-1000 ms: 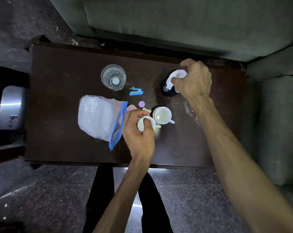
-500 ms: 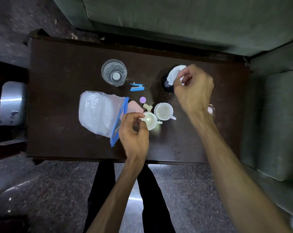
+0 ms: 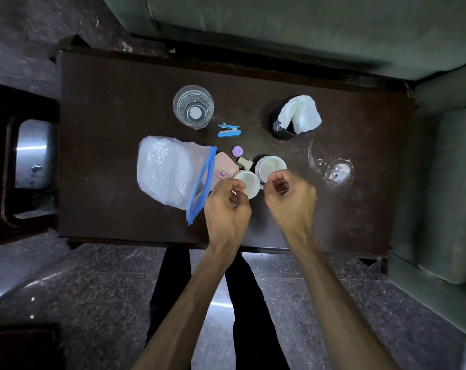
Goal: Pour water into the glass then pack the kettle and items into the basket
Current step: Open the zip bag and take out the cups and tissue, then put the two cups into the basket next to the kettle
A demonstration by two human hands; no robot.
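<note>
A clear glass holding water stands at the back of the dark table. Right of it is a small black mesh basket with a white cloth stuffed in it. Two white cups stand side by side near the middle. My left hand pinches the left cup at its near rim. My right hand is curled at the near edge of the right cup, where its handle is hidden under the fingers. No kettle is in view.
A clear zip bag with a blue seal lies left of the cups, over a pink box. A blue stapler, a purple cap and a small cream piece lie between. A wet patch marks the right side. Green sofas border the table.
My right hand let go of the white cloth in the black basket and came down to the right cup. My left hand stayed on the left cup.
</note>
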